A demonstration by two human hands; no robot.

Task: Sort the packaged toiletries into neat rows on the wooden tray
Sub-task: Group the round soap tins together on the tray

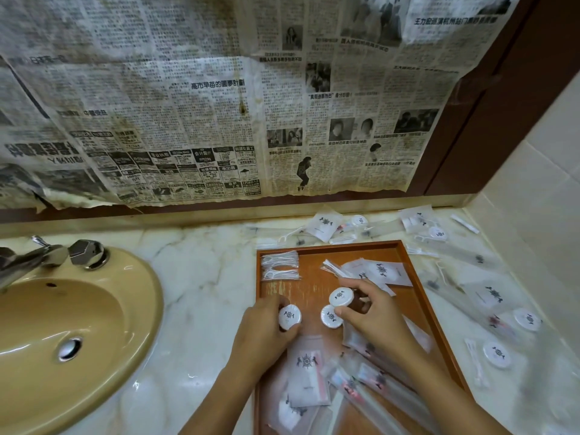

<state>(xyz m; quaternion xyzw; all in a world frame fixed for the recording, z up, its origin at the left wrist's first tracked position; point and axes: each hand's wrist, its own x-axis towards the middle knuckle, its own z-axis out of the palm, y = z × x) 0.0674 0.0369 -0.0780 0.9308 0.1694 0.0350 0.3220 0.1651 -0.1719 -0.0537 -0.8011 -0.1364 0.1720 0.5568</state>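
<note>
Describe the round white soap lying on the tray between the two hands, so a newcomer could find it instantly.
Start at the wooden tray on the marble counter, right of the tan sink. Near its middle are three round white wrapped soaps with dark emblems. The one meant lies flat on the wood; unlike it, one soap is gripped by the left hand and another is pinched by the right hand.

Hidden, cropped, blurred bits
Tray [419,279] near end and tap [18,262] run off frame; right hand [373,312] covers packets; near sachets [361,381] blurred; newspaper [188,105] small print unreadable.
</note>
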